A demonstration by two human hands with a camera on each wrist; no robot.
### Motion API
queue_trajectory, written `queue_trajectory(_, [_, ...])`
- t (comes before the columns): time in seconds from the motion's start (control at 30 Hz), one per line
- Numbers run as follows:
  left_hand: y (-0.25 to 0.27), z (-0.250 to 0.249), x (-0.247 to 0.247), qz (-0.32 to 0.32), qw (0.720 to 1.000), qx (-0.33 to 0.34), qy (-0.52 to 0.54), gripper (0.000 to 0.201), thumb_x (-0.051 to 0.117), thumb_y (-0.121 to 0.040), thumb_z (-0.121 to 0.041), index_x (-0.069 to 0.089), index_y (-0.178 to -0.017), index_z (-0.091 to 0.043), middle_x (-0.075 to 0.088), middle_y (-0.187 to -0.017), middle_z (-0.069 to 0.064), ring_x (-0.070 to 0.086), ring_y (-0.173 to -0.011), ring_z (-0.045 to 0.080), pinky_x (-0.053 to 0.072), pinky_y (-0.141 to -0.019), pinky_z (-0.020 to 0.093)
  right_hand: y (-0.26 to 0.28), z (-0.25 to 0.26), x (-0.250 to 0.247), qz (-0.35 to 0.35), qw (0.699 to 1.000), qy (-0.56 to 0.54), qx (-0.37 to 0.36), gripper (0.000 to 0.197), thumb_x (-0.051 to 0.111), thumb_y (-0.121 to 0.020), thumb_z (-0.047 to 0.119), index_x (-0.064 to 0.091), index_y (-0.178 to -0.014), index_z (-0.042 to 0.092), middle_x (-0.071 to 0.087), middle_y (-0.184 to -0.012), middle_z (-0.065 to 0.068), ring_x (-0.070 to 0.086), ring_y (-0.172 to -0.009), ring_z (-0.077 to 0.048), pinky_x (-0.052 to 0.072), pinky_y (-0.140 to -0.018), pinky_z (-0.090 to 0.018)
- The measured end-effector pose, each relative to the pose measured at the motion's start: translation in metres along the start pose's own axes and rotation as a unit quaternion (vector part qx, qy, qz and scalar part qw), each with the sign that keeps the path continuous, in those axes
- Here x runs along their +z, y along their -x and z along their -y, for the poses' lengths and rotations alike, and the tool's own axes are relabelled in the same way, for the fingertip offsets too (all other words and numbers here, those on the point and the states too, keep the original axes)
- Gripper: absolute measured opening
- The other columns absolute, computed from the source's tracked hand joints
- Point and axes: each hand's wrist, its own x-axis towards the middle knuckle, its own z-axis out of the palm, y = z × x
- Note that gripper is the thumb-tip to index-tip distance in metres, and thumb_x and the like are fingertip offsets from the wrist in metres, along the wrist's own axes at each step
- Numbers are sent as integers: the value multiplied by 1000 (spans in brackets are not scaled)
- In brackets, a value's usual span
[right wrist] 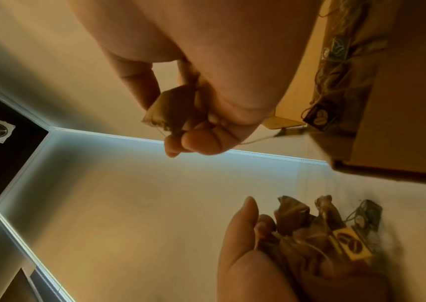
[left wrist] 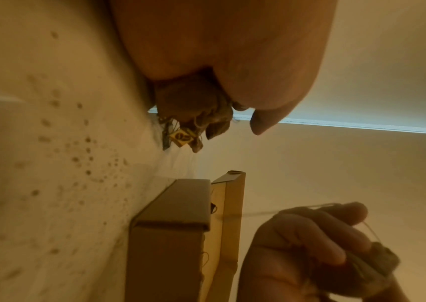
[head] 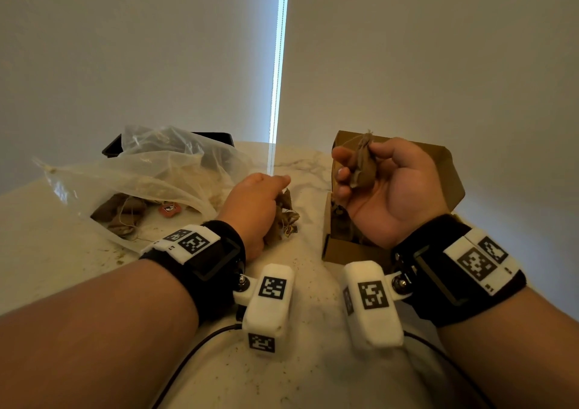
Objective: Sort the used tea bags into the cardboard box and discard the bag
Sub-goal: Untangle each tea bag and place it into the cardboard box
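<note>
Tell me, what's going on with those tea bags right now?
Right hand holds one tea bag above the cardboard box. Left hand grips a clump of tea bags on the table. Plastic bag not emptied. Nothing in the way.

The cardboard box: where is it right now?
In the head view the cardboard box sits open on the table's right side, under the right hand, which holds a tea bag above it.
</note>
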Motion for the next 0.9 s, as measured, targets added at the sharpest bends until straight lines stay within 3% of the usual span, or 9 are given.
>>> queue_trajectory(0.1, [4, 2, -1, 54, 995, 52, -68, 15, 66, -94, -30, 62, -90, -17, 67, -82, 5, 70, -76, 28, 60, -82, 47, 1, -1, 0, 3, 1000, 5, -1, 23, 42, -94, 20, 54, -107, 6, 69, -88, -13, 57, -60, -19, 45, -51, -25])
queue_trajectory(0.17, [6, 2, -2, 89, 988, 71, -104, 10, 67, -94, -31, 70, -100, -24, 73, -93, 3, 72, -91, 27, 59, -88, 50, 1, -1, 1, 5, 1000, 5, -1, 25, 42, -95, 20, 54, -111, 5, 70, -88, -13, 57, -60, -19, 45, -51, -25])
queue_trajectory(0.23, [6, 3, -2, 117, 979, 88, -141, 14, 66, -94, -32, 74, -106, -31, 75, -98, -1, 72, -96, 23, 58, -90, 49, 0, -2, 1, 4, 1000, 4, 2, 27, 42, -95, 20, 54, -113, 4, 70, -88, -13, 58, -59, -19, 45, -51, -25])
queue_trajectory(0.43, [12, 1, -2, 161, 965, 100, -178, 14, 69, -90, -39, 77, -99, -32, 76, -96, -3, 72, -93, 18, 60, -87, 44, -1, -2, 1, 8, 1000, 0, 4, 32, 42, -96, 20, 52, -122, 4, 70, -89, -13, 57, -59, -18, 45, -51, -26])
queue_trajectory(0.63, [13, 0, -2, 181, 947, 135, -229, 9, 72, -90, -32, 77, -95, -36, 76, -93, -5, 71, -86, 10, 60, -84, 31, -3, -3, -1, 8, 1000, 5, -2, 39, 43, -96, 21, 51, -129, 1, 71, -88, -11, 59, -59, -17, 46, -52, -26])
queue_trajectory(0.8, [13, 0, -2, 170, 940, 150, -253, 12, 68, -93, -30, 77, -96, -36, 75, -92, -9, 70, -82, 5, 58, -81, 24, -5, -1, -4, 4, 1000, 23, -9, 29, 44, -98, 20, 57, -117, 3, 71, -89, -11, 62, -65, -18, 48, -54, -26])
queue_trajectory(0.9, [15, -1, -1, 160, 952, 144, -218, 15, 63, -97, -31, 76, -99, -38, 75, -100, -7, 71, -91, 11, 61, -80, 27, -11, 2, -11, -46, 996, 75, -28, 19, 49, -97, 19, 61, -106, 7, 67, -90, -10, 62, -72, -20, 49, -54, -28])
